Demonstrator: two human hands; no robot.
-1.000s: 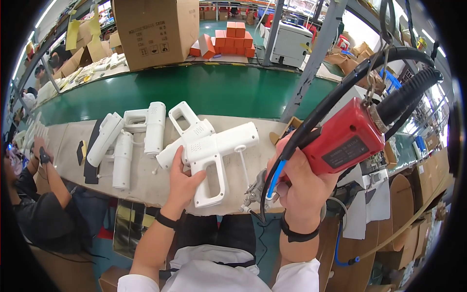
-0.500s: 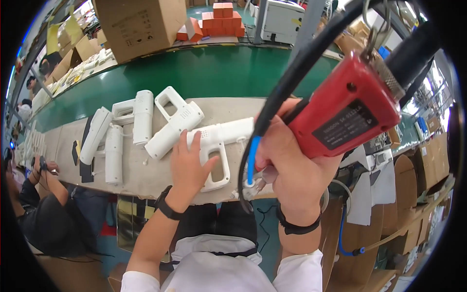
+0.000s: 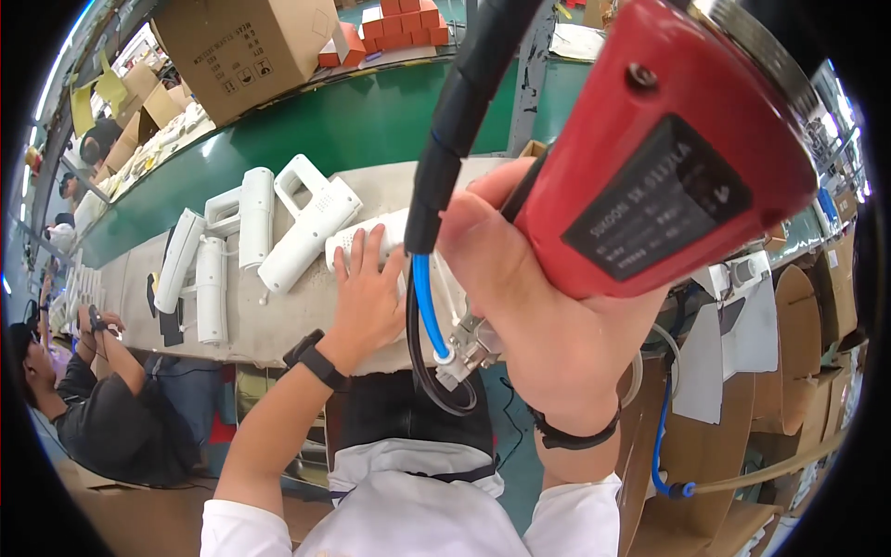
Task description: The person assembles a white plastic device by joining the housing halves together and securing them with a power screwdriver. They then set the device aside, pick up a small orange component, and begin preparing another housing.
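Observation:
My right hand (image 3: 566,339) is wrapped round a red power screwdriver (image 3: 682,158), raised close to the camera. A black cable and a blue air tube (image 3: 424,297) run down beside it to a metal fitting (image 3: 469,348); its tip is hidden. My left hand (image 3: 365,302) lies with fingers spread on a white pistol-shaped plastic housing (image 3: 392,228), partly covered by the hand and cable. Left of it, on the brown work surface (image 3: 278,348), are more white housings: one tilted (image 3: 311,237), one upright (image 3: 257,218) and two side by side (image 3: 212,292).
A green surface (image 3: 306,135) runs behind the worktop, with a large cardboard box (image 3: 246,56) and orange boxes (image 3: 399,28) beyond. A metal post (image 3: 531,97) stands behind the tool. At left sits another person in dark clothes (image 3: 121,418). Cardboard boxes (image 3: 798,357) stand at right.
The screwdriver, in my right hand, has come closer to the camera. My left hand stays on the housing, its fingers now further over the body. The view has shifted slightly.

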